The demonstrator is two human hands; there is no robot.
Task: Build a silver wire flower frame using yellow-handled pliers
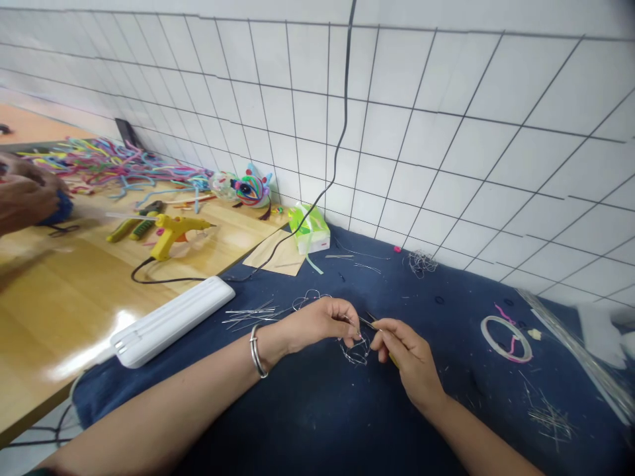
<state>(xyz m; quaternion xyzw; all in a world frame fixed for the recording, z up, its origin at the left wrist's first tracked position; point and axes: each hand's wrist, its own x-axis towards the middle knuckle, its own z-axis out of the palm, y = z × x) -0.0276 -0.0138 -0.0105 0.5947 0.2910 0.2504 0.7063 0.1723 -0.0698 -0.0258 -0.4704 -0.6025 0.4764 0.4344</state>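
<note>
My left hand (320, 325), with a silver bangle on its wrist, pinches a small bent-wire piece (355, 357). Loops of the thin silver wire hang below its fingertips, over the dark blue cloth (317, 410). My right hand (409, 354) is closed around pliers (368, 322). Their dark, slim jaws point left toward the wire at my left fingers, and a bit of yellow handle shows under the palm. Whether the jaws touch the wire I cannot tell. Just behind my left hand lie straight wire lengths (253, 313).
At left are a white power strip (173, 324), a yellow glue gun (171, 235), cutting pliers (136, 223) and colourful pipe cleaners (99, 162). Another person's hand (24, 195) is there. A tissue pack (310, 228), wire tangle (421, 263), white ring (486, 337) and wire scraps (550, 418) lie around.
</note>
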